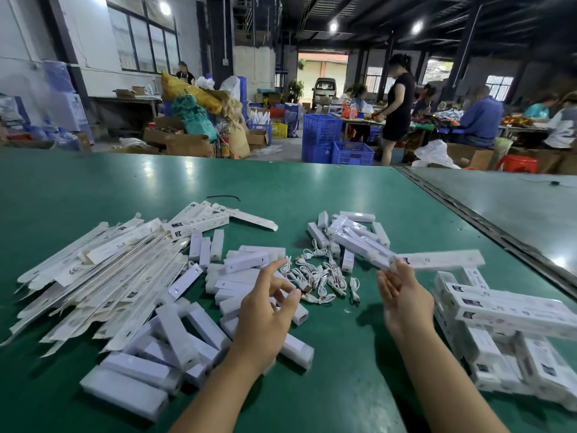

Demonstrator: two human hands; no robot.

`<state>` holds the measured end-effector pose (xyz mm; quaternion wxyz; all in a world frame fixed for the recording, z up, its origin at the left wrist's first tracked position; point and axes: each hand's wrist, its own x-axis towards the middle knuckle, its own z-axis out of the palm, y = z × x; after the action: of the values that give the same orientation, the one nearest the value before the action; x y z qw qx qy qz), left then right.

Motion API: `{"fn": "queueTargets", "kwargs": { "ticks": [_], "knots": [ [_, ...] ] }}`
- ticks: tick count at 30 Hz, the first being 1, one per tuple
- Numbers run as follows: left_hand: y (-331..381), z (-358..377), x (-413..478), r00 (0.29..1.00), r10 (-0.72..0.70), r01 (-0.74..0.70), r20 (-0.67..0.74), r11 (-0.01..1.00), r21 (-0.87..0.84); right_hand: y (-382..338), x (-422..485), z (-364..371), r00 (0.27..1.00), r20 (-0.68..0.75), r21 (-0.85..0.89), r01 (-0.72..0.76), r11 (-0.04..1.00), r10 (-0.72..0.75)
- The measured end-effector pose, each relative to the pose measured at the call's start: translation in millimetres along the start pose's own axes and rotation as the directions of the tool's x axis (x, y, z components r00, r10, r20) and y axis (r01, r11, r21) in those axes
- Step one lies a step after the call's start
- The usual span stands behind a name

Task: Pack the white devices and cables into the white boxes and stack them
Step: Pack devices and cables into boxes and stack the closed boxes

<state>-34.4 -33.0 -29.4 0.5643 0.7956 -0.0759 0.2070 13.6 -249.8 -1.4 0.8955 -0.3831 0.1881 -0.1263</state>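
The left hand (pixel 268 307) is hovering with fingers loosely spread, gripping nothing, reaching toward the tangled white USB cables (pixel 318 276), probably to pick 1. The right hand (pixel 406 298) is holding its fingers straight and together, tips touching the end of a closed white box (pixel 443 260), likely sending it to the stacked boxes (pixel 505 310) alongside. White devices (pixel 175 335) and flat cartons (pixel 93 276) are lying left on the green table (pixel 343 385).

white boxes (pixel 512 310) and cables (pixel 315 276), green table (pixel 343 385), blue crates (pixel 321 135)
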Motion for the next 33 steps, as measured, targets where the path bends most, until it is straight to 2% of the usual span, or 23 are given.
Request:
{"fn": "queueTargets", "kwargs": {
  "ticks": [6,10,14,20,28,30,32,33],
  "knots": [
    [-1,0,2,1.0,-0.021,0.022,-0.021,0.999,0.029,1,14,-3,0.987,-0.16,0.153,0.019,0.988,0.005],
    [-1,0,2,0.999,-0.033,0.034,-0.027,0.999,0.038,-2,13,-1,0.978,-0.202,0.266,0.103,0.959,-0.049],
    [2,-1,1,0.998,-0.04,0.042,-0.043,0.999,0.035,-4,11,0,0.968,-0.233,0.308,0.163,0.937,-0.092],
    [6,-2,1,0.994,-0.064,0.067,-0.088,0.997,0.032,-4,5,-2,0.973,-0.231,0.353,0.101,0.93,-0.018],
    [7,-1,0,0.992,-0.062,0.067,-0.106,0.997,0.039,3,6,-3,0.983,-0.107,0.363,-0.098,0.927,0.146],
    [7,0,0,0.993,-0.047,0.053,-0.11,0.997,0.054,7,3,-1,0.987,-0.071,0.249,-0.12,0.961,0.141],
    [7,0,-1,0.993,-0.034,0.042,-0.113,0.997,0.064,13,0,2,0.998,-0.043,-0.084,-0.043,0.995,0.04],
    [8,1,-1,0.993,-0.031,0.038,-0.112,0.997,0.069,18,-3,4,0.999,0.002,-0.302,0.052,0.952,-0.054]
  ]
}}
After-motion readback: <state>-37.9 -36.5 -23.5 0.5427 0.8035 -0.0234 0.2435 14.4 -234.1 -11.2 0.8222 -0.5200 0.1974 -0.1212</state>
